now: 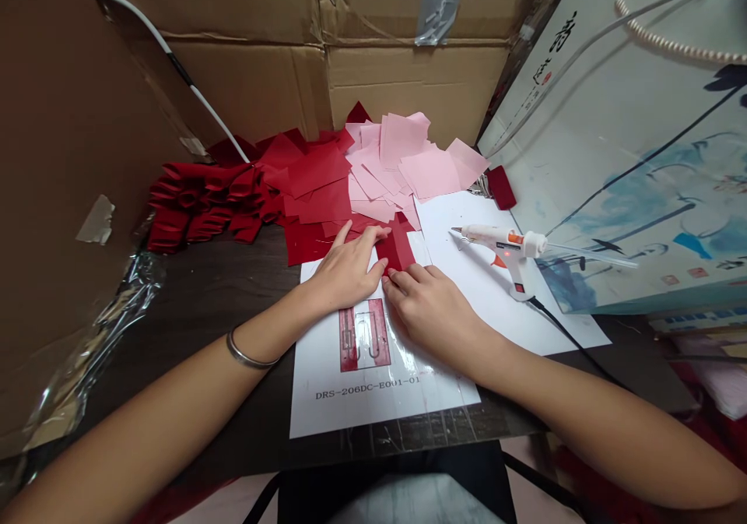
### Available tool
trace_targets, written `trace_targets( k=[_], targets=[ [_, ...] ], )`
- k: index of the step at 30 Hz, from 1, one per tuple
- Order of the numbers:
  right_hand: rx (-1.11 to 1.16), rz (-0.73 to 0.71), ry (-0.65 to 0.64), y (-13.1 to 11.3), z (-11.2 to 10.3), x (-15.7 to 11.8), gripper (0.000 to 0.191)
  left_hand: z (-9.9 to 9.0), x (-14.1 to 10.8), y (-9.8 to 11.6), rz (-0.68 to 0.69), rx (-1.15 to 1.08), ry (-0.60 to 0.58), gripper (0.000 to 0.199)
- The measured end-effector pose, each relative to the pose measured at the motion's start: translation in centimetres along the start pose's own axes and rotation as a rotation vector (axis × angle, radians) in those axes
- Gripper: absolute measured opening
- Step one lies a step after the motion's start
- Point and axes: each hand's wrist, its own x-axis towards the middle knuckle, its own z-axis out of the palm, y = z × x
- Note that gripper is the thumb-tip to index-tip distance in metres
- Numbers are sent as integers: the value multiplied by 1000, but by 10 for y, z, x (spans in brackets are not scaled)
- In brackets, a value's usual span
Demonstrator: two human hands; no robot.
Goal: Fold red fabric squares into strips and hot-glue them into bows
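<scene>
A dark red rectangular piece (398, 245), thin like paper or cloth, lies on the white printed sheet (327, 415). My left hand (350, 269) rests palm down with its fingers spread; the thumb and a fingertip touch the left side of the red piece. At the lower edge of that piece, my right hand (426, 300) has its fingers curled and pressed together on it. Parts of the edge are hidden under the fingers. The sheet carries a printed red-and-white picture (365, 335) and a code below it.
Behind my hands lie loose red pieces (320, 174) and a heap of pink pieces (402, 158). Folded red loops (204, 201) are piled at the left. A white glue gun (502, 245) with a cord rests at the right. Cardboard (408, 80) walls the back; a painted bag (636, 158) stands right.
</scene>
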Motion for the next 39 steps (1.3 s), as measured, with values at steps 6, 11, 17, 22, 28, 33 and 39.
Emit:
trace_targets(
  k=[6, 11, 17, 22, 28, 33, 39],
  targets=[
    [-18, 6, -22, -6, -3, 0, 35, -1, -1, 5, 45, 162, -41, 46],
    [175, 48, -13, -9, -14, -14, 32, 0, -1, 9, 60, 270, -60, 52],
    [398, 640, 351, 14, -18, -84, 24, 0, -2, 11, 27, 295, -91, 54],
    [346, 996, 393, 46, 0, -112, 59, -2, -2, 11, 25, 274, -104, 55],
    [521, 975, 270, 84, 17, -89, 51, 0, -3, 8, 40, 288, -104, 56],
    [636, 901, 244, 91, 5, -73, 47, 1, -3, 7, 47, 281, -96, 56],
    [709, 646, 90, 87, -29, -31, 45, 0, -3, 7, 37, 300, -103, 58]
  ],
)
